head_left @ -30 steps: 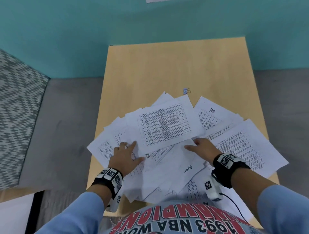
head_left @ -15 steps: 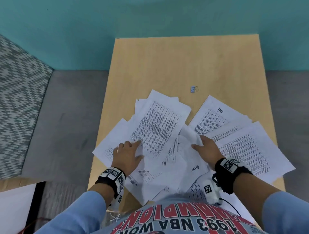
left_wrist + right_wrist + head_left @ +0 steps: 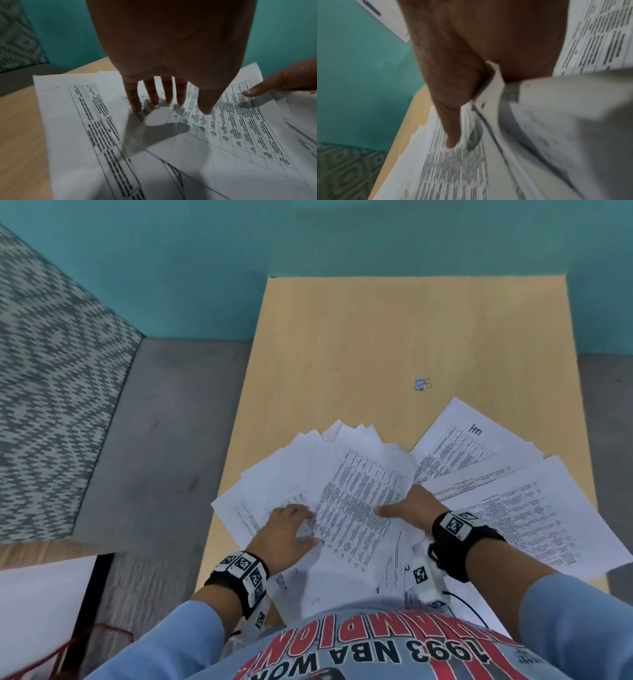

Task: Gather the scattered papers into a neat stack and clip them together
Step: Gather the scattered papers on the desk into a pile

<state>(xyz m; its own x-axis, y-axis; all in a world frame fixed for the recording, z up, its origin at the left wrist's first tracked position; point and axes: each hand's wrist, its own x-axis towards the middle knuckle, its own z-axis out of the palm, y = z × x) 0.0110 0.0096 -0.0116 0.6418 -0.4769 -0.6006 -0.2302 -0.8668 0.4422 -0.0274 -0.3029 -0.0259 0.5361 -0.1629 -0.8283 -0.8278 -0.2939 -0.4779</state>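
Several white printed papers (image 3: 359, 491) lie fanned and overlapping on the near half of a light wooden table (image 3: 376, 337). My left hand (image 3: 298, 522) presses straight fingers (image 3: 169, 97) flat on the left sheets. My right hand (image 3: 404, 508) grips a bundle of sheets (image 3: 539, 135) at its right edge, thumb (image 3: 452, 135) on top and fingers hidden underneath. More sheets (image 3: 513, 508) spread out to the right, apart from the bundle. A small blue binder clip (image 3: 423, 384) lies alone on the wood beyond the papers.
The table's left edge (image 3: 233, 457) drops to grey floor (image 3: 164, 440). A patterned grey surface (image 3: 51, 388) fills the far left, and a teal wall (image 3: 308, 241) stands behind. Some sheets overhang the near edge by my shirt (image 3: 359, 652).
My right hand has slid left, pushing the sheets into a tighter fan against the left hand. The top printed sheet has turned from landscape to nearly upright. My head has turned left.
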